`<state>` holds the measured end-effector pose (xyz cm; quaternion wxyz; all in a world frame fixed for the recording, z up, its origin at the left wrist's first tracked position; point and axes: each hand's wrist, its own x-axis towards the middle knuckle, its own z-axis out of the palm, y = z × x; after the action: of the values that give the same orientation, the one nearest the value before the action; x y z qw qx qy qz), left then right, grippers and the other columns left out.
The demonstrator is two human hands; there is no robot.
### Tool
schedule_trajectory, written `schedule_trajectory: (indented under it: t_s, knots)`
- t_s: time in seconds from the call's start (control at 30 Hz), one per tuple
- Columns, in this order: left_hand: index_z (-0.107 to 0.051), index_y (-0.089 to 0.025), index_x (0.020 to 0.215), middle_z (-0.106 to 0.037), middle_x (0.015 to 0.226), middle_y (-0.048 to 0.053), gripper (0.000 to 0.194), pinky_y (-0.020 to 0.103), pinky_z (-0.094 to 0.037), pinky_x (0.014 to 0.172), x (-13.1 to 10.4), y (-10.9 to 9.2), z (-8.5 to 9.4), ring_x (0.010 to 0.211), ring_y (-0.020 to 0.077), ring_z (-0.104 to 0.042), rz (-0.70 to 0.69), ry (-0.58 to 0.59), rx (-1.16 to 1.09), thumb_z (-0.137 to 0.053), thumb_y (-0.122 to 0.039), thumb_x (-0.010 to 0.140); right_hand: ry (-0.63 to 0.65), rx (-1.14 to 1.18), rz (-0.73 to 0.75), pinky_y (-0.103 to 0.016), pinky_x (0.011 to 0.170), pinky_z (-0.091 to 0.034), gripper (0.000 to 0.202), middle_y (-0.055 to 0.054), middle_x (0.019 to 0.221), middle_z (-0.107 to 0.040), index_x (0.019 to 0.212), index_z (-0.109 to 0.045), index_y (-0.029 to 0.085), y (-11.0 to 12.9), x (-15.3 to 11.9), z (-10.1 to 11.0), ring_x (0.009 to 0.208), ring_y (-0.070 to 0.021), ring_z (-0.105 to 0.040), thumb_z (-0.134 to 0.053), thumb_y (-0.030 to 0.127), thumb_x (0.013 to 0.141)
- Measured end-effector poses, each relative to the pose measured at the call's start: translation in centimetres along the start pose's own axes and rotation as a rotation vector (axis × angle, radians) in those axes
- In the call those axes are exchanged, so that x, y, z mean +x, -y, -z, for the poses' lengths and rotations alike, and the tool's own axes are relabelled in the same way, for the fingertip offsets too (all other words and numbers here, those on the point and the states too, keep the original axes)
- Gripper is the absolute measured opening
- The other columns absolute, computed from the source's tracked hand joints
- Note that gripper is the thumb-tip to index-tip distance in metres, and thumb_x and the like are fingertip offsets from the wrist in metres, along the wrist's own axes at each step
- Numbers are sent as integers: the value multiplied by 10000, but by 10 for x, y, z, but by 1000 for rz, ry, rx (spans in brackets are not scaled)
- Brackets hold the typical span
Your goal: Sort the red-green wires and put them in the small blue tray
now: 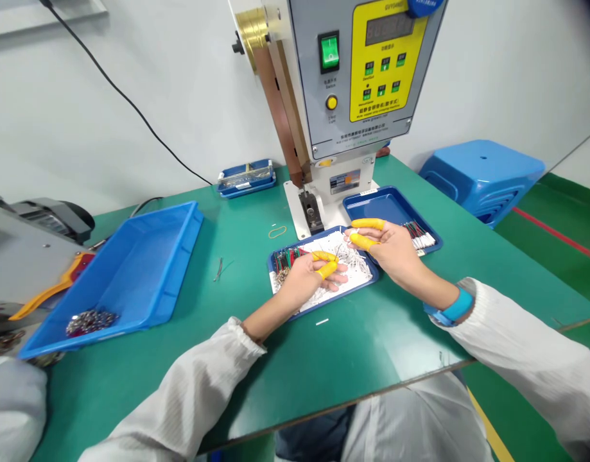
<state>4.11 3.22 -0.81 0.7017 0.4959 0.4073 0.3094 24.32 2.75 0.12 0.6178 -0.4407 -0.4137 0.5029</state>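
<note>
Bin (pixel 179 256): blue, left part of the desk (pixel 232 321); metal parts (pixel 90 322) heaped at its near end.
Loose wires (pixel 220 269): on the desk, just right of the bin.
Small tray (pixel 246 190): blue, at the desk's far edge.
Band (pixel 277 231): yellowish, lying between small tray and middle tray (pixel 355 288).
Left hand (pixel 318 269): over the middle tray; thumb and index, both in yellow cots, together, pinching a thin dark wire (pixel 337 253).
Middle tray: blue rim, mid-desk; coloured leads (pixel 289 258) at its left end, white tubes (pixel 358 263) spread to the right.
White strip (pixel 322 321): on the desk, off the tray's near edge.
Machine (pixel 336 138): behind the middle tray, green switch, yellow panel.
Right hand (pixel 388 247): above where the two trays meet; cotted thumb and index close, can't tell if clamped on anything.
Right tray (pixel 384 204): blue, by the desk's right edge; white-ended leads (pixel 420 237) at its right end.
Stool (pixel 485 167): blue, beyond the right edge.
</note>
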Motion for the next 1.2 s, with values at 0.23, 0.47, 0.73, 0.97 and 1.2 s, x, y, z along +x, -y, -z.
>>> schedule_trajectory:
  t_s: [0.23, 0.47, 0.73, 0.97, 1.2]
  knots:
    - [-601, -102, 1047, -775, 1103, 226, 370, 245, -599, 551, 2, 3, 2, 782, 230, -791, 20, 42, 72, -785, -369, 868, 6, 44, 28, -407, 856, -677, 430, -39, 911, -801, 954, -744, 226, 1, -2, -2, 901, -225, -774, -971, 361, 616]
    - [-585, -105, 1039, -780, 1076, 220, 347, 253, -591, 531, 1, 1, 1, 746, 224, -785, 26, 54, 72, -779, -336, 867, 48, 40, 64, -401, 851, -679, 393, -34, 910, -808, 939, -765, 246, -1, -3, -2, 918, -231, -778, -974, 344, 621]
    - [-582, -100, 1031, -782, 1058, 217, 325, 257, -586, 534, 1, 1, 1, 739, 214, -778, 19, 69, 74, -763, -319, 872, 42, 3, 91, -415, 865, -670, 380, -48, 933, -813, 960, -756, 236, -2, -4, -2, 917, -237, -780, -954, 329, 649]
    - [-568, -108, 1021, -782, 1036, 209, 376, 261, -586, 540, 2, 2, 2, 758, 224, -778, 19, 81, 70, -794, -352, 848, 86, -17, 59, -395, 885, -653, 383, -49, 957, -805, 968, -752, 234, -9, -1, 1, 929, -227, -776, -950, 313, 650]
    - [-610, -111, 1069, -776, 1042, 178, 459, 251, -594, 558, 3, 5, 3, 752, 191, -759, -26, 93, 71, -815, -439, 821, 200, -35, -88, -418, 905, -649, 460, -61, 959, -800, 1051, -746, 218, -9, -4, -1, 929, -232, -777, -945, 333, 652]
